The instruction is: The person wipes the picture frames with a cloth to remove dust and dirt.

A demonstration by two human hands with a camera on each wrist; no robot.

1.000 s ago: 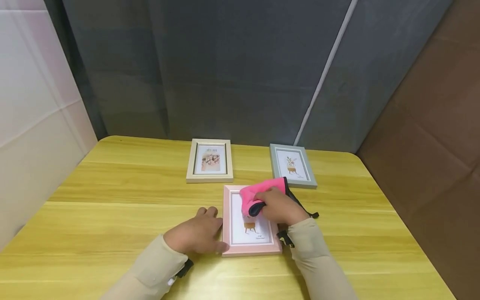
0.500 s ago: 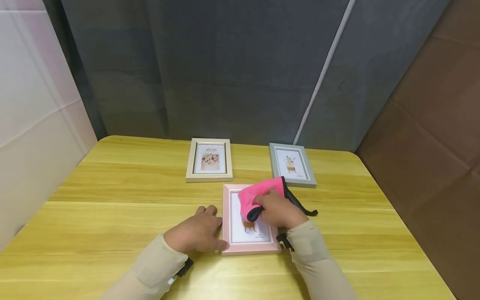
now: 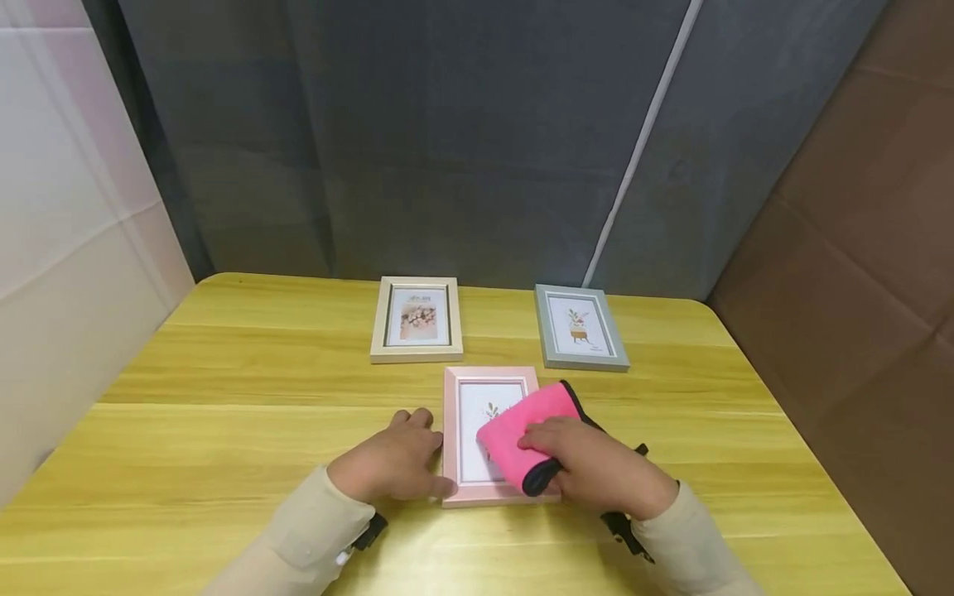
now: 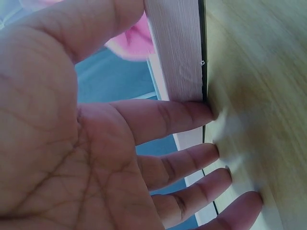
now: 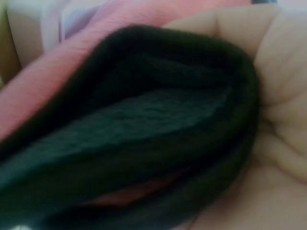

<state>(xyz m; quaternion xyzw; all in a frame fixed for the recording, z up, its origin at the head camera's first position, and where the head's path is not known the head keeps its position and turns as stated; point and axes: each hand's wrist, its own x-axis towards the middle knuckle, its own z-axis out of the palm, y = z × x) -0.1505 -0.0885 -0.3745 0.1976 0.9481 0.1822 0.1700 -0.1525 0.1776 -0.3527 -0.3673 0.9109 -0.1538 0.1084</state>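
A pink picture frame [image 3: 451, 422] lies face up on the wooden table, a plant drawing partly visible behind its pane. My left hand [image 3: 391, 463] rests at its left side, thumb on the lower-left corner. In the left wrist view the fingers [image 4: 165, 117] are extended, their tips on the tabletop by the frame's side wall [image 4: 177, 57]. My right hand [image 3: 607, 468] holds a folded pink cloth [image 3: 517, 434] with black edging over the frame's lower right part, hiding that area. Dark folds of the cloth [image 5: 144, 115] fill the right wrist view against the palm.
Behind, a cream-gold picture frame [image 3: 378, 331] lies toward the left and a grey-blue picture frame [image 3: 547, 331] toward the right. A dark curtain [image 3: 462, 149] hangs past the table's far edge. Fabric walls flank both sides of the table [image 3: 224, 397].
My right hand and the cloth have slid from the frame's upper right down toward its lower right corner, uncovering the upper part of the drawing. My left hand stays in place.
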